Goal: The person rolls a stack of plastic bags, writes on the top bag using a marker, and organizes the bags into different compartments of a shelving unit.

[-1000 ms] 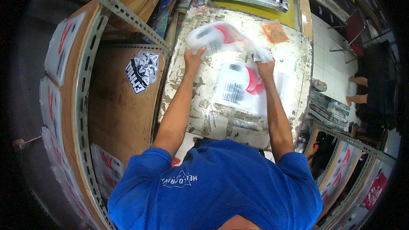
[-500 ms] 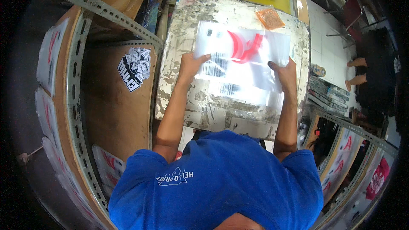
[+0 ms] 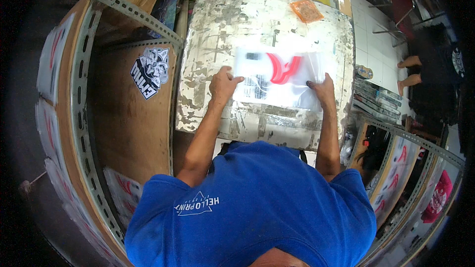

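Clear plastic bags [image 3: 279, 94], seemingly a thin stack, lie across or just above the worn, paint-flaked table [image 3: 208, 34] in front of me. A red curved print and dark blurred printing show on them. At the left edge my left hand [image 3: 224, 87] is closed, thumb over the plastic and fingers at the side. My right hand [image 3: 322, 90] pinches the right edge, its thumb on top and its other fingers partly hidden. Glare washes out part of the plastic, so I cannot tell how many layers there are.
A small orange packet [image 3: 306, 11] lies at the table's far right. Metal-framed wooden shelving [image 3: 133, 104] stands close on my left, with more printed bags [image 3: 52, 59]. Racks [image 3: 396, 168] stand at lower right. Another person's feet [image 3: 409, 71] show beyond the table.
The bags' visible outline has become smaller and neater, with the loose layers at the near edge no longer fanned out. Both hands stay at the sides. The view has shifted slightly.
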A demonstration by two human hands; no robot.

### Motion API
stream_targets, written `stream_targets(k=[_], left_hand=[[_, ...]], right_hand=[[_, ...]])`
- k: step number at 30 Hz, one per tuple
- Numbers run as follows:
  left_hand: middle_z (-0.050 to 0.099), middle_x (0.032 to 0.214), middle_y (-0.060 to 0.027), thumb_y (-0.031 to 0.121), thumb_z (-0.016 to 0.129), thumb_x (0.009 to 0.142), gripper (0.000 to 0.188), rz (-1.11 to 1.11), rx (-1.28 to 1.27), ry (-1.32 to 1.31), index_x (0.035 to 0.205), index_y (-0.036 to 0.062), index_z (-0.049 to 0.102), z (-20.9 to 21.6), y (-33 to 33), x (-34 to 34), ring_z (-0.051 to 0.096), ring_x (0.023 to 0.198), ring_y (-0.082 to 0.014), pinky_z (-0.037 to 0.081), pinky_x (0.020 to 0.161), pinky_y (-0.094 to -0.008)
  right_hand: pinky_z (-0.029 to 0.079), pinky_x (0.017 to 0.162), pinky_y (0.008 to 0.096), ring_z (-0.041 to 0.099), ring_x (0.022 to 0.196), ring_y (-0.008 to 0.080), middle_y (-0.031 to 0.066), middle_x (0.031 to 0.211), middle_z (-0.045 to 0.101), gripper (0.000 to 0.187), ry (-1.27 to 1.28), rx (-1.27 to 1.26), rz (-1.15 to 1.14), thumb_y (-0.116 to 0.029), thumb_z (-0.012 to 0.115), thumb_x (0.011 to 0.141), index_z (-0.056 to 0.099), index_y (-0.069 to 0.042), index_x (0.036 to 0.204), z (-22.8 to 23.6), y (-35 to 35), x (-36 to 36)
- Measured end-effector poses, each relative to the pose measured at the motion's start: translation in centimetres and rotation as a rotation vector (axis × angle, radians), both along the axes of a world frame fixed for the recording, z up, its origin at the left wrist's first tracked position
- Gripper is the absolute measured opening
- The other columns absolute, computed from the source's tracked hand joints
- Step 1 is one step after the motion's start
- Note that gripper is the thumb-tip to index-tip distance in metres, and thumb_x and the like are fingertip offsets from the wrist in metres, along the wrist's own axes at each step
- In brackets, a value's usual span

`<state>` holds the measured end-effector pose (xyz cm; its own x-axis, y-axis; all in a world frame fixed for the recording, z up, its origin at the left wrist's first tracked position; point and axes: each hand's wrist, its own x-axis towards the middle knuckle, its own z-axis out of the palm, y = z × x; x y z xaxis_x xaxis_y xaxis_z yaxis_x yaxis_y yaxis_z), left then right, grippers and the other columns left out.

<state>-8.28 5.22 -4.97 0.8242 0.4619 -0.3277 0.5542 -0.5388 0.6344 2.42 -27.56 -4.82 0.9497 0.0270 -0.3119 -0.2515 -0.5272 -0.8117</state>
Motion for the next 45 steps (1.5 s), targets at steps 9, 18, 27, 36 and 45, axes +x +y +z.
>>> stream_targets(k=[9,18,27,36,45], left_hand=[[0.033,0.148,-0.0151,0.029,0.094,0.036,0.108,-0.569,0.247,-0.145,0.134,0.0137,0.052,2.6,-1.2,-1.5,0.030,0.136,-0.0345,0.032,0.107,-0.0498],[0.034,0.150,-0.0114,0.026,0.094,0.039,0.103,-0.587,0.267,-0.140,0.134,0.0191,0.053,0.5,-1.6,-1.6,0.029,0.139,-0.0308,0.028,0.108,-0.0507],[0.033,0.152,-0.0081,0.028,0.093,0.038,0.105,-0.577,0.279,-0.109,0.135,0.0226,0.052,0.2,-1.7,-1.6,0.027,0.140,-0.0297,0.026,0.108,-0.0520],[0.033,0.152,-0.0062,0.029,0.093,0.038,0.103,-0.561,0.260,-0.088,0.133,0.0236,0.053,0.1,-1.6,-1.7,0.026,0.141,-0.0287,0.025,0.109,-0.0515],[0.029,0.153,-0.0085,0.030,0.093,0.038,0.110,-0.562,0.258,-0.064,0.137,0.0213,0.048,0.4,-1.7,-1.5,0.024,0.142,-0.0298,0.023,0.112,-0.0515]], right_hand=[[0.054,0.071,0.0361,0.067,0.079,0.0258,0.0182,0.094,0.068,0.050,0.017,0.043,-0.007,-0.011,0.082,0.067,0.056,0.005,0.107,0.0,0.0,-0.2],[0.051,0.084,0.0411,0.064,0.094,0.0344,0.0246,0.104,0.064,0.056,-0.148,-0.371,-0.005,-0.021,0.082,0.071,0.054,0.004,0.113,1.5,0.4,-1.0],[0.040,0.100,0.0470,0.049,0.119,0.0381,0.0190,0.129,0.052,0.055,-0.727,-0.157,0.391,-0.015,0.071,0.078,0.051,-0.003,0.128,2.7,11.3,-4.3],[0.003,0.108,0.0724,0.017,0.145,0.0392,0.0125,0.156,0.027,0.066,-0.638,-0.674,0.492,-0.056,0.047,0.091,0.040,-0.020,0.146,-4.8,12.4,-2.8],[0.002,0.110,0.0690,0.015,0.145,0.0411,0.0151,0.156,0.025,0.070,-0.636,-0.704,0.443,-0.059,0.040,0.093,0.037,-0.015,0.147,-5.4,9.5,-1.4]])
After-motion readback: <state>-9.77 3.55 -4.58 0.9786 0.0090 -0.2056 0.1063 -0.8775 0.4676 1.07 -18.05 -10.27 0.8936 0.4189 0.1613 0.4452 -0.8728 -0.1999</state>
